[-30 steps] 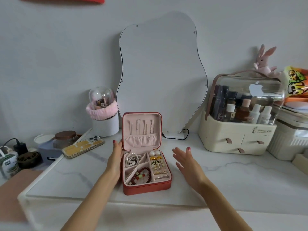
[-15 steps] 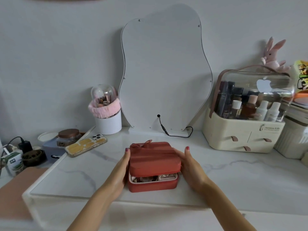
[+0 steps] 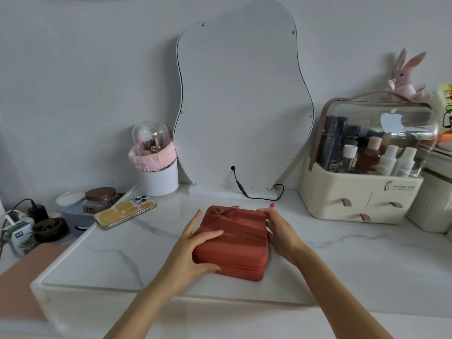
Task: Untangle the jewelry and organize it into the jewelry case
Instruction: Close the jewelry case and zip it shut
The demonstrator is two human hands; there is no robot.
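The red square jewelry case point(image 3: 234, 243) lies with its lid down on the white marble tabletop point(image 3: 342, 260), in the middle near the front edge. My left hand point(image 3: 193, 248) clasps its left side, thumb on the lid and fingers curled round the front corner. Against its right side rests my right hand point(image 3: 281, 233), fingers reaching to the back corner. The jewelry inside is hidden by the lid.
A wavy white mirror point(image 3: 242, 99) leans on the wall behind the case, its black cable point(image 3: 247, 192) trailing on the table. A phone point(image 3: 126, 211) and jars lie to the left, a brush cup point(image 3: 156, 165) behind. A cream cosmetics organiser point(image 3: 364, 174) stands at the right.
The case stood open with jewelry showing in its compartments. Both hands swung the lid down, and now it lies flat on the base with the hands holding its sides.
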